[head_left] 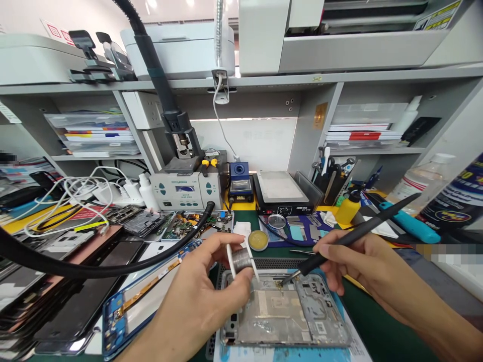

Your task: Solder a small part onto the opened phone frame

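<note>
My left hand pinches a white spool of solder wire between thumb and fingers, above the upper left of a phone frame. In my right hand is a black-handled soldering iron, slanting down to the left. Its tip meets or nearly meets a small yellowish spot near the top edge of the frame. The phone frame lies flat on a blue and white mat, its metal inside facing up. A round tin of yellowish paste stands just beyond my left hand.
A thick black hose crosses the left side over several phone parts. A hot-air station, a soldering station and a heating plate line the back. Bottles and a yellow bottle stand at right.
</note>
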`<move>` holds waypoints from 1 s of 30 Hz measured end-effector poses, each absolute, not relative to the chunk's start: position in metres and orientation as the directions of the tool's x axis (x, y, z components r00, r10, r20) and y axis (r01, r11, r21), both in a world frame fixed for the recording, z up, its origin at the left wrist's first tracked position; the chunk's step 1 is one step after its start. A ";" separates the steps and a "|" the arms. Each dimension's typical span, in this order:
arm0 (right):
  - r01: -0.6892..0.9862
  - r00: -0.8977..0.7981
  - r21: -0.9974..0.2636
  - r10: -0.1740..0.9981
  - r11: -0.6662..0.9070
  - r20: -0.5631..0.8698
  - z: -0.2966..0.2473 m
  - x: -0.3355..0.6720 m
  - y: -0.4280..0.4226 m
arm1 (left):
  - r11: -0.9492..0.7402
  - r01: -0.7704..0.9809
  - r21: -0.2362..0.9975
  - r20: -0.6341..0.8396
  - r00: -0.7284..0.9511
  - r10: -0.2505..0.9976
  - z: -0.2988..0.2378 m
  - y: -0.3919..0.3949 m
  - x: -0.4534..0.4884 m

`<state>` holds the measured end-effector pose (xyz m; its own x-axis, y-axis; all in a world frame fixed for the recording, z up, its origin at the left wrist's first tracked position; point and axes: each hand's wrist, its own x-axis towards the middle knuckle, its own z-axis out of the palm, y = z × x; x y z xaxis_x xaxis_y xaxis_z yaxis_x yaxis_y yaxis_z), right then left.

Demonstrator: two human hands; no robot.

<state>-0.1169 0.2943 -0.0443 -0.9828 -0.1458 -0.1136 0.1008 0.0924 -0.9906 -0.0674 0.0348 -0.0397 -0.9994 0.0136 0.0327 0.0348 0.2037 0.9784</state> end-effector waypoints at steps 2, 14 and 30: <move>0.097 -0.982 -0.991 -0.151 0.093 -0.111 -0.044 -0.117 0.294 | 0.215 0.039 0.976 0.037 -0.999 0.016 -0.041 0.034 -0.068; 0.082 -0.980 -0.992 -0.171 0.098 -0.098 -0.046 -0.116 0.294 | 0.276 0.091 0.957 0.085 -0.996 0.034 -0.049 0.029 -0.069; 0.078 -0.982 -0.992 -0.163 0.095 -0.093 -0.044 -0.117 0.295 | 0.312 0.075 0.947 0.067 -0.997 0.035 -0.047 0.029 -0.070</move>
<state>-0.1165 0.2953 -0.0442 -0.9822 -0.1631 -0.0929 0.0782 0.0946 -0.9924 -0.0702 0.0294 -0.0467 -0.9971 0.0350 0.0674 0.0750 0.3119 0.9471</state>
